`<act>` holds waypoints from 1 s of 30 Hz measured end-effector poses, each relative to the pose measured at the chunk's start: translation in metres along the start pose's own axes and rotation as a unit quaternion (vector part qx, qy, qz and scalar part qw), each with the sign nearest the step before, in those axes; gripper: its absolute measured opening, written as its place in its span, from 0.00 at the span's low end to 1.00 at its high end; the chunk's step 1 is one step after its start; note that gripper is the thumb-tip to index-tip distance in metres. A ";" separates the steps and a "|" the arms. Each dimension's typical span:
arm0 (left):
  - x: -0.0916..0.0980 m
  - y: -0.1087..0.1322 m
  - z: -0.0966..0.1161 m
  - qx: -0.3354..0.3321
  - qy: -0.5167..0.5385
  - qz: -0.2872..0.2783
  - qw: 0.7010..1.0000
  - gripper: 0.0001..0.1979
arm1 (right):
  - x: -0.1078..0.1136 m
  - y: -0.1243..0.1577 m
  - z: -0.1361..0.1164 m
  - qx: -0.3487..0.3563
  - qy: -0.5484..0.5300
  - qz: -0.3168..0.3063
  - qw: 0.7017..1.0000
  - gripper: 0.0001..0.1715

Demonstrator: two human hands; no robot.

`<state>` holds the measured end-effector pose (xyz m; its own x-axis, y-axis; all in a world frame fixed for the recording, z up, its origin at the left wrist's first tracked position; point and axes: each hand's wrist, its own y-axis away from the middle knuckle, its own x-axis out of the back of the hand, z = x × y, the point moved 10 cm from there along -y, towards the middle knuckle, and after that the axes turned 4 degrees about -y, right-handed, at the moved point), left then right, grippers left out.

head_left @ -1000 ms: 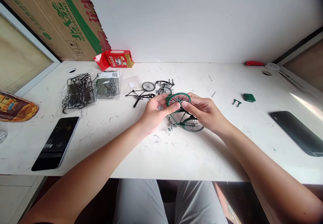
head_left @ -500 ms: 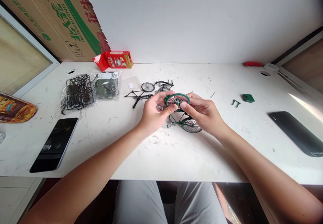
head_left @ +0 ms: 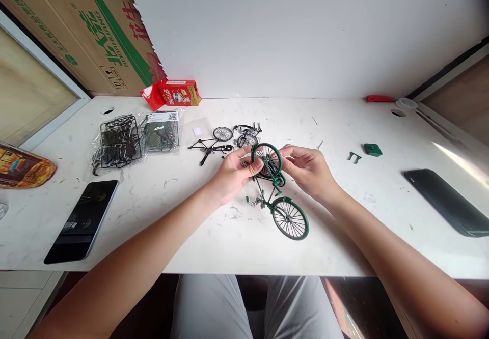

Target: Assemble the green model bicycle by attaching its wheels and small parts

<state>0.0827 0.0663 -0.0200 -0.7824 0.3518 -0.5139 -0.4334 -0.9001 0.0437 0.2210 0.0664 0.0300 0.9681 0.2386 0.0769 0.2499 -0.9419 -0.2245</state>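
1 bike, top wheel btwn hands

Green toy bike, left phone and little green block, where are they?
green toy bike (head_left: 289, 219), head view, hub of its near wheel
left phone (head_left: 80, 221), head view, middle of its screen
little green block (head_left: 373, 149), head view, its top face

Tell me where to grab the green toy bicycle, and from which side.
Pinch the green toy bicycle by its frame between the wheels, from both flat sides. The spoked wheels look thin and bendable; the frame is probably sturdier. Left hand and right hand pinch it at the upper wheel.
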 end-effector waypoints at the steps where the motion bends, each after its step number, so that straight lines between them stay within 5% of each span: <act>1: 0.000 0.000 0.000 0.000 -0.001 -0.001 1.000 0.24 | -0.001 0.000 0.000 0.001 0.006 -0.001 1.000 0.14; 21: -0.012 -0.001 0.007 -0.041 -0.067 -0.059 0.995 0.17 | -0.007 0.004 0.007 -0.056 -0.023 -0.013 0.998 0.23; 30: -0.001 -0.001 0.009 -0.046 -0.063 0.011 0.997 0.19 | -0.001 0.001 0.006 -0.028 0.000 0.012 1.000 0.22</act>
<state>0.0798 0.0694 -0.0119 -0.8437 0.3556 -0.4021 -0.3772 -0.9257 -0.0272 0.2205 0.0662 0.0241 0.9738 0.2158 0.0717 0.2252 -0.9590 -0.1720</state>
